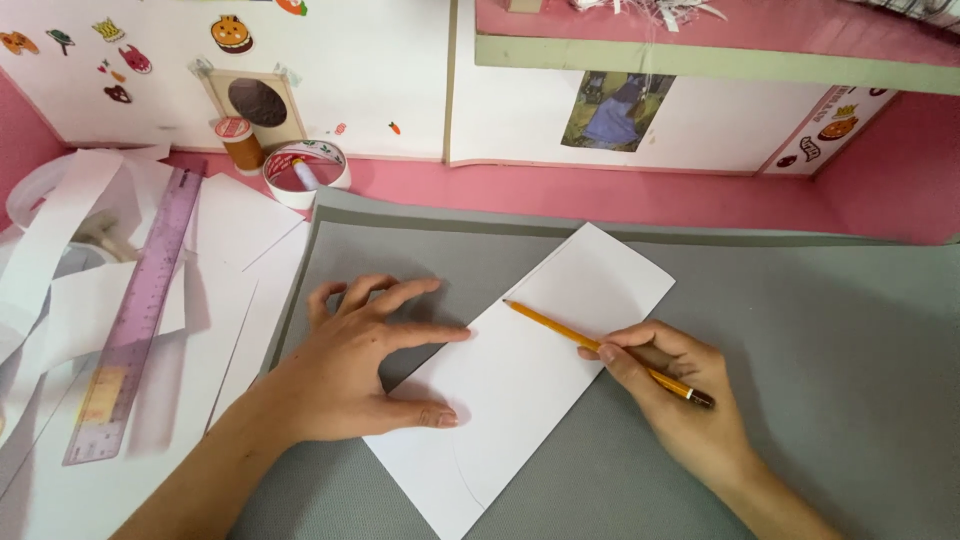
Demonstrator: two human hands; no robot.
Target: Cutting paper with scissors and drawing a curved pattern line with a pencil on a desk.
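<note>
Left hand fingers spread on one white card, right hand fingers pinching one yellow pencil

Bright, even light; soft shadows, sharp.

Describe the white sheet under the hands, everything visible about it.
The white sheet is a plain rectangular paper, lying flat and slanted on the grey mat. A faint curved pencil line crosses it. The left hand presses its left edge with finger and thumb; the right hand rests on its right edge, holding a yellow pencil whose tip touches it.
</note>
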